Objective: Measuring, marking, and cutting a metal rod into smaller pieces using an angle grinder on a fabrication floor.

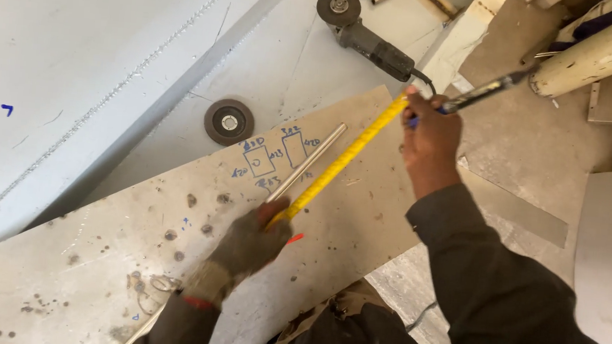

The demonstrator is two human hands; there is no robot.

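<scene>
Head view looks down on one yellow tape measure blade (344, 157), one thin metal rod (308, 162), one angle grinder (366, 33) and one loose grinding disc (229, 122). Two hands work the tape: the gloved left hand (252, 242), at the near end, has its fingers closed and pressing the blade down on the worn board (92, 249) that serves as the counter; the bare right hand (431, 135), at the far right end, is curled shut around the tape and a dark pen-like tool (479, 93) whose tip sticks out to the far right. The tape's long axis runs on a diagonal from near left to far right, rising off the board toward the right hand. The rod lies flat just left of the tape and nearly parallel to it, beside blue sketched rectangles on the board. Farther off, the grinder lies on grey sheet metal, its wheel to the left, with the loose disc nearer and to the left. No containers show.
</scene>
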